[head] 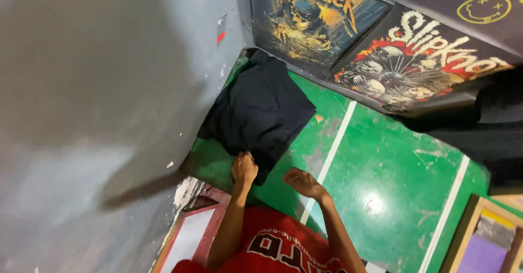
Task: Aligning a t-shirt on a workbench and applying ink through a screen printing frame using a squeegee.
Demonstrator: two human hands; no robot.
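Left hand (244, 168) grips near edge of folded black cloth (259, 109) on green floor (381, 164); right hand (303, 182) loosely curled, empty. Cloth looks folded, not released.

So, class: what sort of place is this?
Probably a T-shirt printing or merchandise workshop: a folded black garment lies on a green worktable, with large band-art prints propped behind it.

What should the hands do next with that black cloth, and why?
Probably bring the right hand over to grip the black cloth too. Only the left hand holds its near edge, while the right hand hangs just beside it over the green floor, touching nothing.
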